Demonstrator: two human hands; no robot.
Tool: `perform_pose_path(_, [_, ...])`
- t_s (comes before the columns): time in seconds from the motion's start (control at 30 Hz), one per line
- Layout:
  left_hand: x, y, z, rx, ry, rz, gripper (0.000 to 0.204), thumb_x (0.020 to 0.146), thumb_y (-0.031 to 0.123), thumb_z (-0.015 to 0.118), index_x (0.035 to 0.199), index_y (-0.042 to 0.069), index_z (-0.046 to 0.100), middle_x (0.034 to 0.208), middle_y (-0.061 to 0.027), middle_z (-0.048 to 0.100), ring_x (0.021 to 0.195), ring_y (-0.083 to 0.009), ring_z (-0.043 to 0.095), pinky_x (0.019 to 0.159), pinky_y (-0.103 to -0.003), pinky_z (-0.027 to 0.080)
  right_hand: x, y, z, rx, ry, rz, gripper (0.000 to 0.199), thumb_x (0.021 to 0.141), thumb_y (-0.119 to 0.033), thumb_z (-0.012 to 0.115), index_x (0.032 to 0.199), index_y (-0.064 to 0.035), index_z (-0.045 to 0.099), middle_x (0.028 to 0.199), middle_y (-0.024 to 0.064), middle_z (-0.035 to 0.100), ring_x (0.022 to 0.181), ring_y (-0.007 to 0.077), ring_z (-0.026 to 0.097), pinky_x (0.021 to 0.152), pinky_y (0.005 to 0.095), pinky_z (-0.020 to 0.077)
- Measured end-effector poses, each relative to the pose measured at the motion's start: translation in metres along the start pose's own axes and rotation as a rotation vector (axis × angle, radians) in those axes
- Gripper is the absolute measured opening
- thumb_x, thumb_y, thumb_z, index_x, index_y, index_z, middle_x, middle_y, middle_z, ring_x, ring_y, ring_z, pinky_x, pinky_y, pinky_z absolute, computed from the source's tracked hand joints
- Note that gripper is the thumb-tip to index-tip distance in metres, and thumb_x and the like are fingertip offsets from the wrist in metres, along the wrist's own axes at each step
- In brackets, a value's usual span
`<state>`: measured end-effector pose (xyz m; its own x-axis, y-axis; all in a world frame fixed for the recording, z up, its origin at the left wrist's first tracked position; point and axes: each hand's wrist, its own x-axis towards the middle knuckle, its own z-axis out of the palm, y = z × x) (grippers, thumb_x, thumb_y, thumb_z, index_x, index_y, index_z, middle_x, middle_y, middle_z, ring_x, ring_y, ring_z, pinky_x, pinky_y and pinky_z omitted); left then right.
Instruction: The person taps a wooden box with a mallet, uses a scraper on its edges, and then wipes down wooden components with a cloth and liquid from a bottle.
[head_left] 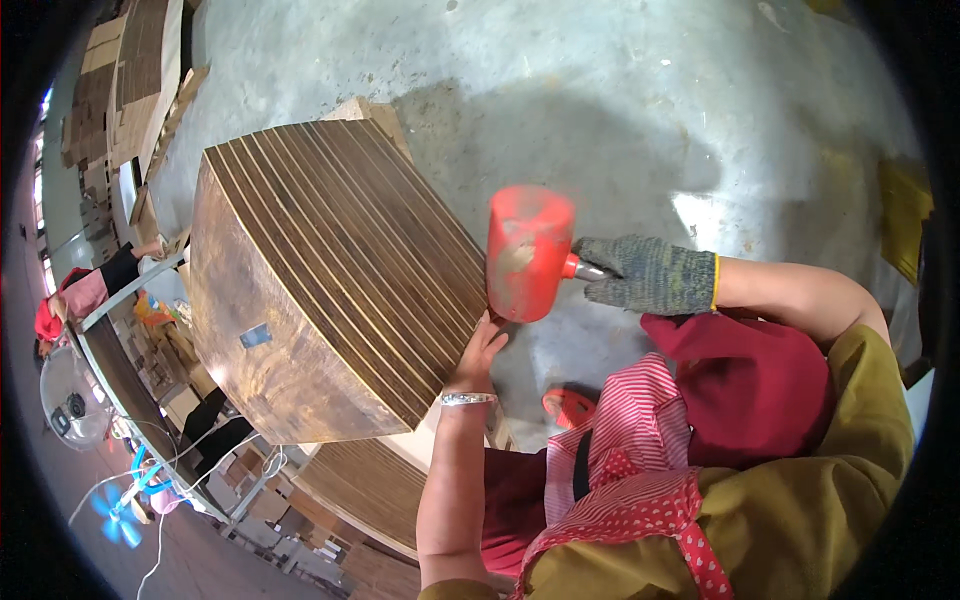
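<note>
A tall stack of dark brown wood-grain boards (pixel 340 250) with pale lines between its layers stands in front of me, left of centre. At the stack's near right corner, my bare left hand (pixel 482 355) lies against the board edges, fingers stretched out and partly hidden by a mallet. My right hand (pixel 650 275), in a grey-green knit glove, is closed around the handle of this red mallet (pixel 530 255). The mallet's worn, slightly blurred head is beside the stack's right corner, just above my left fingertips. Whether it touches the boards I cannot tell.
More boards (pixel 370 490) lie below the stack, near my left forearm. A red round object (pixel 568 407) sits on the floor by my legs. Leftward are a small blue fan (pixel 118 515), loose cables and another person (pixel 85 295). Board piles (pixel 140 80) stand far left.
</note>
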<state>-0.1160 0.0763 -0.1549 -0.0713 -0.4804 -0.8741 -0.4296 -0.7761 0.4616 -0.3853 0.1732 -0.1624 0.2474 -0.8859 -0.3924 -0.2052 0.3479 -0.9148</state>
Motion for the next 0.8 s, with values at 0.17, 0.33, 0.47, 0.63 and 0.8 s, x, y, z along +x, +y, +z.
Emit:
perform_pose_path(0.17, [-0.008,0.013,0.009,0.018,-0.004,-0.006,0.035,0.092,0.025,0.051,0.122,0.006,0.050,0.121,-0.0042,0.055,0.108,-0.0159,0.055,0.083,-0.029,0.046,-0.004,0.002,0.002,0.031,0.029,-0.002,0.036,0.085,-0.028,0.053,0.112,-0.0049,0.048,0.095,0.0213,0.057,0.090,0.0381,0.055,0.078,0.0427,0.0433])
perform_pose_path(0.33, [0.000,0.003,-0.001,-0.022,-0.063,0.009,0.037,0.093,0.025,0.050,0.123,0.004,0.048,0.123,-0.0059,0.054,0.108,-0.0152,0.055,0.083,-0.027,0.046,-0.006,0.003,-0.005,0.047,-0.014,0.059,0.038,0.085,-0.028,0.053,0.113,-0.0037,0.046,0.095,0.0213,0.057,0.090,0.0385,0.055,0.079,0.0432,0.0430])
perform_pose_path(0.47, [-0.001,0.007,0.001,-0.008,-0.124,0.038,0.040,0.093,0.025,0.049,0.125,0.002,0.046,0.124,-0.0077,0.054,0.105,-0.0137,0.056,0.082,-0.025,0.046,-0.016,0.017,-0.009,0.054,0.050,0.079,0.037,0.085,-0.030,0.053,0.109,-0.0019,0.046,0.094,0.0220,0.057,0.088,0.0384,0.055,0.077,0.0437,0.0426])
perform_pose_path(0.63, [-0.008,0.013,0.008,0.060,-0.061,0.065,0.039,0.093,0.023,0.050,0.126,0.003,0.046,0.121,-0.0082,0.056,0.102,-0.0129,0.057,0.080,-0.025,0.047,-0.022,0.022,-0.001,-0.017,0.033,0.034,0.038,0.086,-0.032,0.053,0.109,-0.0018,0.046,0.093,0.0226,0.056,0.088,0.0392,0.054,0.077,0.0447,0.0420])
perform_pose_path(0.8, [-0.004,0.006,0.004,0.027,-0.023,0.050,0.038,0.092,0.022,0.050,0.126,0.004,0.047,0.120,-0.0078,0.057,0.101,-0.0133,0.058,0.080,-0.024,0.047,-0.005,0.015,0.007,-0.008,0.002,-0.029,0.038,0.087,-0.032,0.052,0.109,-0.0016,0.047,0.096,0.0220,0.056,0.090,0.0381,0.054,0.079,0.0428,0.0426])
